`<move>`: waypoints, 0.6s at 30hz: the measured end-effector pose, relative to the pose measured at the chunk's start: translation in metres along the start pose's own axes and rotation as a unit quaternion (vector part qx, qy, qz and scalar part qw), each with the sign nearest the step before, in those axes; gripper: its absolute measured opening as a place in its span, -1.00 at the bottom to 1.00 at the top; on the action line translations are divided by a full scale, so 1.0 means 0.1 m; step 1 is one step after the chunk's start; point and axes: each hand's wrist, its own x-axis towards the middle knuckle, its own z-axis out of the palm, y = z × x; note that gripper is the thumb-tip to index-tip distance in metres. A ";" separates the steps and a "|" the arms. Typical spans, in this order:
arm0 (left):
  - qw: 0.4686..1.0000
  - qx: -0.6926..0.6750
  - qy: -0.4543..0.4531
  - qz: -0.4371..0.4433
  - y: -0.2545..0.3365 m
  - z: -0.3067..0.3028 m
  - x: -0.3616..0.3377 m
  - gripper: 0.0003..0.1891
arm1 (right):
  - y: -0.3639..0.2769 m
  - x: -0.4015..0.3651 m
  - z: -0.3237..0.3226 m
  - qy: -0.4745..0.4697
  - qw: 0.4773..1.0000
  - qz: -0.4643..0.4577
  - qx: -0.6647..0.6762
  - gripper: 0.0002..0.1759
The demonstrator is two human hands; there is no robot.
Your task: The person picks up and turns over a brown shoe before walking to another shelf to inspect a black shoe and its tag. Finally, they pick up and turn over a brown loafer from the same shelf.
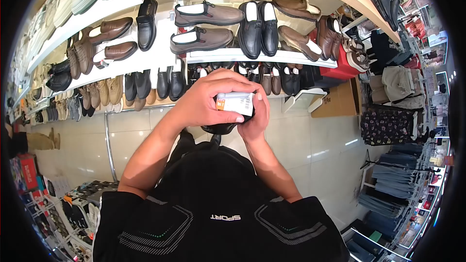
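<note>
In front of my chest, both hands are closed around a black shoe, mostly hidden by my fingers. A white and orange price label with a barcode faces up between my hands, on a greyish surface. My left hand wraps over the far side, its thumb lying along the label's near edge. From the other side, my right hand grips it with curled fingers. Beyond my hands, a pair of black loafers and a pair of brown slip-on shoes sit on a white shelf.
More brown shoes and lower rows of shoes line the shelving ahead. At right stand a cardboard box, a slanted mirror and racks of clothes with folded jeans. A metal rail runs at left over the tiled floor.
</note>
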 end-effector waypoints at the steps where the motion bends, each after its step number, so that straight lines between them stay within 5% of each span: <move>1: 1.000 0.000 -0.001 0.000 -0.01 -0.01 0.00 -0.35 | 0.02 0.00 -0.02 0.001 1.000 -0.001 0.001 -0.46; 10: 0.996 0.022 0.081 -0.030 -0.02 0.10 -0.05 -0.51 | 0.07 0.11 -0.04 -0.021 0.999 0.016 0.022 -0.45; 13: 0.997 0.026 0.062 -0.041 -0.08 0.08 -0.12 -0.29 | 0.14 0.14 -0.07 -0.041 0.999 0.025 0.018 -0.45; 16: 0.995 -0.021 0.036 -0.089 -0.13 -0.01 -0.20 0.46 | 0.18 0.19 -0.06 -0.002 0.982 0.100 0.158 -0.43; 18: 0.990 -0.034 0.045 -0.132 -0.22 -0.08 -0.40 0.48 | 0.18 0.28 -0.12 0.038 0.957 0.121 0.262 -0.41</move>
